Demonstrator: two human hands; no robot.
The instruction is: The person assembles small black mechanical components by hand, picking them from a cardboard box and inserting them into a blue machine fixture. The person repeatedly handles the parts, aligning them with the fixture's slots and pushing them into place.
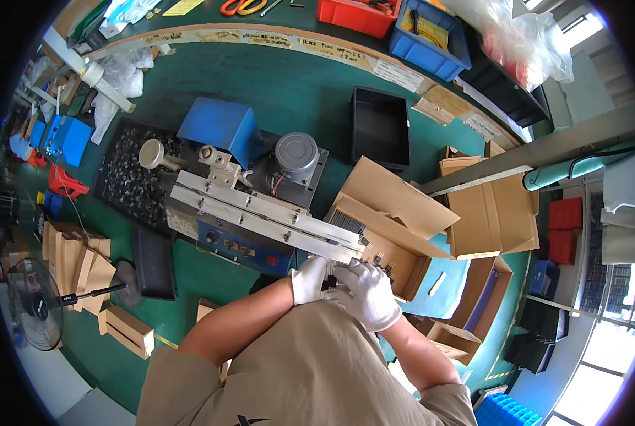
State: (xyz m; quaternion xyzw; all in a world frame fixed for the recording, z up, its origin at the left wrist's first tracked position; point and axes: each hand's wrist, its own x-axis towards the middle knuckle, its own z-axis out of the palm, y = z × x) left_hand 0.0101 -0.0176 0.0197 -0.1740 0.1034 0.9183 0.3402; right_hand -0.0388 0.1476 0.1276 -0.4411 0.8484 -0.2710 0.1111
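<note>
White gloves cover both hands, which meet at the near right end of a long metal guide rail on a bench machine. My left hand is closed, its fingertips up against the rail's end. Beside it, my right hand has its fingers bent inward, nearly touching the left. Something small and dark shows between the two hands, too hidden to name. Small black parts with metal pins stand in an open cardboard box just right of my right hand.
Left of the machine, a black tray holds many small dark pieces. A blue motor cover and a round grey feeder rise behind the rail. Farther back lies a black bin. A fan stands at left.
</note>
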